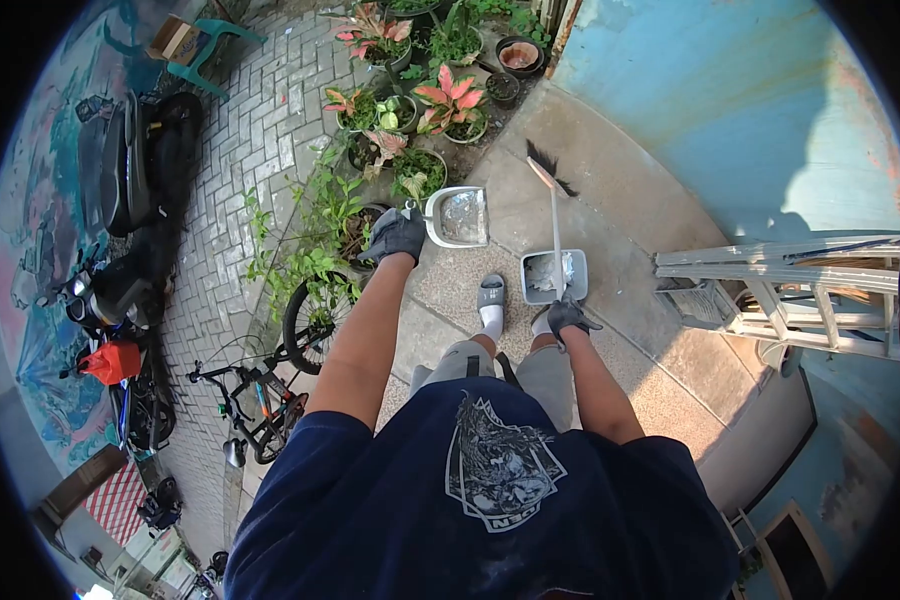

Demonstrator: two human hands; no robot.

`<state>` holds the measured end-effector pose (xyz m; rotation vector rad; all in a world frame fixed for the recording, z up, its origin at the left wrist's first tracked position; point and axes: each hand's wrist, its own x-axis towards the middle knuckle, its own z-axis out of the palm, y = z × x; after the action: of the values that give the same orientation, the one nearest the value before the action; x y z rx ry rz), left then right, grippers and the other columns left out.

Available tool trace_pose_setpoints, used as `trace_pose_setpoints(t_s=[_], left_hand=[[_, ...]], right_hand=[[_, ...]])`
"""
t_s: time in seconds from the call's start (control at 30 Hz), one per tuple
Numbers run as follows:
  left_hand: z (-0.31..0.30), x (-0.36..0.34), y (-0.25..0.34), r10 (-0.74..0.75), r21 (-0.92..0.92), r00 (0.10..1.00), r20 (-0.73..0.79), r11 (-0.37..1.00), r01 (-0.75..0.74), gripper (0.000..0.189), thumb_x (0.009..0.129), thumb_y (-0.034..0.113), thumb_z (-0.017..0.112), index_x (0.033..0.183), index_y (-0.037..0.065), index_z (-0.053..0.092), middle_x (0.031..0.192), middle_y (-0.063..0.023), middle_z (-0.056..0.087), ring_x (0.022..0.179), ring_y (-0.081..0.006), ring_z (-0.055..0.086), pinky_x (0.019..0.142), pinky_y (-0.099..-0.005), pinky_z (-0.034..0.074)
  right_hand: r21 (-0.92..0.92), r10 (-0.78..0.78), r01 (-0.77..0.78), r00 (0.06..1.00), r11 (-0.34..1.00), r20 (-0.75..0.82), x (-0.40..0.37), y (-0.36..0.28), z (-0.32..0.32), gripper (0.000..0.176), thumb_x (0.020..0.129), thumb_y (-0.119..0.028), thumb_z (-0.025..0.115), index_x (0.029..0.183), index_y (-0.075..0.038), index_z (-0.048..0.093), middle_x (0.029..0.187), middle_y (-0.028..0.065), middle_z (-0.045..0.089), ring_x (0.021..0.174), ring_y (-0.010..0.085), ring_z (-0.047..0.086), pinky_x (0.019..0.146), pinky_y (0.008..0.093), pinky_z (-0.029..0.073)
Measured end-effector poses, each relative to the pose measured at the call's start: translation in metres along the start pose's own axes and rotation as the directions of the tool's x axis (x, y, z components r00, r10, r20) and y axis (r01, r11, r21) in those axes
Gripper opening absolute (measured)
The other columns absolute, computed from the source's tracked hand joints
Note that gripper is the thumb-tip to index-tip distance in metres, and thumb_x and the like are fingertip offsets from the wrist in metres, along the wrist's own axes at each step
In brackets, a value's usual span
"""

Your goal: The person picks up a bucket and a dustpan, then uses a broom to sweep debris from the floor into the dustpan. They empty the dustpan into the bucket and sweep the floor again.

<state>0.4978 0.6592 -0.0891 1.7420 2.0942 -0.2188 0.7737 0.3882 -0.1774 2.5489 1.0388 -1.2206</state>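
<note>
My left hand point(397, 236), in a dark grey glove, is closed round the handle end of a white dustpan point(432, 222), held out to the left front. Greyish, shiny-looking debris lies in its pan. My right hand point(572, 316), also gloved, grips the upper end of a broom point(555, 225) with a pale stick. The broom's black bristles point(542, 158) point away from me over the concrete. Below the broom stick, just ahead of my right hand, stands a light grey bin point(583, 275) with whitish litter in it.
Potted plants point(450, 100) line the left front. A bicycle point(260, 395) and motorbikes point(125, 190) stand to the left. At right, a metal ladder point(780, 262) lies near the blue wall point(710, 110). My sandalled foot point(491, 292) is between dustpan and bin.
</note>
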Motion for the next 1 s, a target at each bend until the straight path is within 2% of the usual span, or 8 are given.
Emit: trace_pose_setpoints(t_s=[0.17,0.37,0.47,0.6,0.7,0.8,0.9,1.0], left_hand=[[0.022,0.003,-0.007,0.017,0.006,0.997,-0.074,1.000,-0.016,0.053,0.090,0.047,0.043,0.096,0.002,0.070,0.099,-0.0213,0.069,0.096,-0.0378,0.065,0.086,-0.0471,0.049],[0.010,0.001,-0.006,0.035,-0.013,0.996,-0.081,0.999,-0.037,0.053,0.089,0.048,0.045,0.095,0.002,0.070,0.098,-0.0214,0.069,0.095,-0.0377,0.066,0.085,-0.0479,0.050],[0.040,0.012,-0.020,0.034,-0.004,0.991,-0.128,0.999,-0.035,0.051,0.089,0.046,0.045,0.095,0.002,0.070,0.098,-0.0215,0.069,0.095,-0.0385,0.065,0.084,-0.0485,0.050],[0.028,0.004,-0.013,-0.026,0.022,1.000,0.004,0.999,0.026,0.063,0.092,0.055,0.039,0.114,0.002,0.065,0.116,-0.0223,0.065,0.110,-0.0393,0.061,0.094,-0.0477,0.046],[0.023,-0.004,-0.012,0.039,0.002,0.993,-0.109,0.999,-0.039,0.047,0.090,0.042,0.044,0.096,0.004,0.070,0.100,-0.0209,0.069,0.095,-0.0392,0.065,0.085,-0.0489,0.049],[0.040,0.005,-0.024,0.080,0.037,0.988,-0.132,0.996,-0.076,0.048,0.090,0.044,0.045,0.094,0.003,0.071,0.098,-0.0209,0.069,0.094,-0.0389,0.065,0.084,-0.0483,0.050],[0.033,-0.007,-0.017,0.056,0.047,0.988,-0.145,0.998,-0.049,0.050,0.089,0.046,0.045,0.093,0.002,0.071,0.095,-0.0216,0.069,0.092,-0.0386,0.066,0.083,-0.0478,0.051],[0.010,-0.021,-0.006,0.056,0.022,0.990,-0.129,0.998,-0.053,0.052,0.089,0.047,0.046,0.091,0.001,0.071,0.093,-0.0226,0.069,0.091,-0.0383,0.067,0.081,-0.0474,0.051]], right_hand=[[0.143,-0.009,-0.035,0.955,0.989,0.296,-0.021,-0.011,0.064,0.032,0.095,-0.030,0.045,0.113,-0.008,0.058,0.085,0.0158,0.066,0.072,0.0294,0.065,0.066,0.0409,0.052],[0.680,-0.152,-0.593,0.696,0.431,0.702,-0.099,0.003,-0.009,0.024,0.094,-0.035,0.048,0.094,-0.015,0.061,0.055,0.0032,0.053,0.040,0.0166,0.050,0.038,0.0318,0.040],[0.762,-0.143,-0.565,0.766,0.315,0.627,-0.116,0.004,-0.032,0.021,0.094,-0.033,0.048,0.091,-0.014,0.058,0.051,0.0024,0.047,0.038,0.0161,0.046,0.035,0.0300,0.036],[0.701,0.028,-0.311,0.923,0.641,0.384,-0.088,0.000,-0.039,0.021,0.095,-0.027,0.051,0.101,-0.009,0.060,0.065,0.0083,0.061,0.050,0.0210,0.060,0.045,0.0352,0.047],[-0.002,-0.112,0.116,0.960,0.993,-0.257,-0.028,0.009,0.023,0.025,0.095,-0.026,0.049,0.101,-0.006,0.063,0.086,0.0146,0.070,0.076,0.0269,0.071,0.064,0.0379,0.055],[0.244,-0.013,0.008,1.000,0.970,0.019,-0.016,-0.020,0.036,0.034,0.095,-0.025,0.039,0.114,-0.004,0.058,0.100,0.0191,0.067,0.103,0.0423,0.061,0.091,0.0433,0.049],[0.015,-0.160,0.160,0.964,0.987,0.211,-0.043,-0.038,0.033,0.030,0.096,-0.028,0.042,0.103,-0.006,0.062,0.082,0.0159,0.066,0.076,0.0345,0.066,0.070,0.0413,0.053],[0.720,-0.112,-0.404,0.827,0.565,0.551,-0.092,-0.028,0.007,0.026,0.096,-0.030,0.046,0.093,-0.009,0.061,0.063,0.0087,0.059,0.048,0.0236,0.057,0.047,0.0372,0.047]])
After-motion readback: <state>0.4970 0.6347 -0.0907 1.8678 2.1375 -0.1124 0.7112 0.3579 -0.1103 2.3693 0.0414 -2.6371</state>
